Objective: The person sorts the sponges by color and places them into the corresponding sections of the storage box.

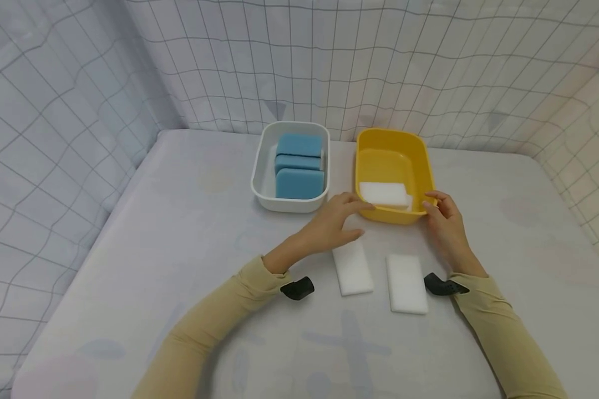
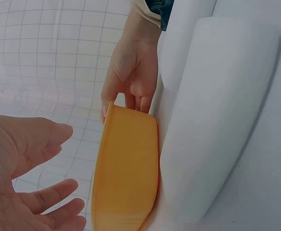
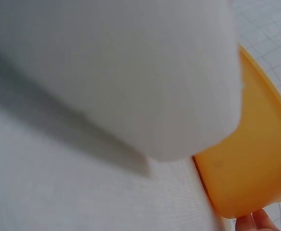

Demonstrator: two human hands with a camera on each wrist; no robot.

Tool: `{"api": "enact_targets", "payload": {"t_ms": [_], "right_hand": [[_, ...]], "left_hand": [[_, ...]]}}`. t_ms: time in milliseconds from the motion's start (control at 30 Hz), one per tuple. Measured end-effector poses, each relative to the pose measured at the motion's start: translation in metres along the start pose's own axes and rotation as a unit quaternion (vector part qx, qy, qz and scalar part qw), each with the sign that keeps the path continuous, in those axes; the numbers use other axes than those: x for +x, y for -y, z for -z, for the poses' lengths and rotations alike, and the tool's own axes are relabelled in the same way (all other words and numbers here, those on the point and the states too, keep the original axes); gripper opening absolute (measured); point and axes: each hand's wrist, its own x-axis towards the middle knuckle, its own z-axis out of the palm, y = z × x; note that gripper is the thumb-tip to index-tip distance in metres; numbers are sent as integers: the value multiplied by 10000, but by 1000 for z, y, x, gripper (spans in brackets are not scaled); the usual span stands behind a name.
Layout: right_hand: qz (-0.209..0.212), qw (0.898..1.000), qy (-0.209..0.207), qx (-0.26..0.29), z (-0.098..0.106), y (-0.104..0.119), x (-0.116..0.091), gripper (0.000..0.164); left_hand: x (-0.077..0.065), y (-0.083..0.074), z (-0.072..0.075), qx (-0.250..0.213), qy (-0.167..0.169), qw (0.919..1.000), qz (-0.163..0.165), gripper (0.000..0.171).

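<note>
A yellow plastic tub (image 1: 386, 155) stands at the back, with white sponges (image 1: 383, 194) lying against its front wall. My right hand (image 1: 446, 227) pinches the tub's front right corner, thumb at the rim; in the left wrist view that same hand (image 2: 135, 67) holds the tub's end. Over the tub's front left corner hovers my left hand (image 1: 331, 224), fingers spread and holding nothing. In the left wrist view its fingers (image 2: 54, 192) are beside the tub. Two more white sponges lie on the table, one (image 1: 354, 271) partly under the left hand, the other (image 1: 406, 284) to its right.
Left of the yellow tub, a white tub (image 1: 289, 206) holds several blue sponges (image 1: 299, 184), some with a white edge showing. Grid-patterned cloth (image 1: 279, 72) hangs behind and at both sides of the pale table (image 1: 199, 221). Black wrist mounts (image 1: 298, 288) sit at both sleeves.
</note>
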Motion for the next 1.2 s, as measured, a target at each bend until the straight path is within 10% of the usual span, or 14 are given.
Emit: {"api": "enact_targets", "payload": {"t_ms": [733, 1200], "right_hand": [[212, 9983, 127, 524, 1, -3, 1, 17], [241, 9978, 143, 594, 0, -2, 0, 17]], "left_hand": [[-25, 10, -18, -283, 586, 9967, 483, 35], [-38, 15, -25, -127, 1130, 9933, 210, 43]]}}
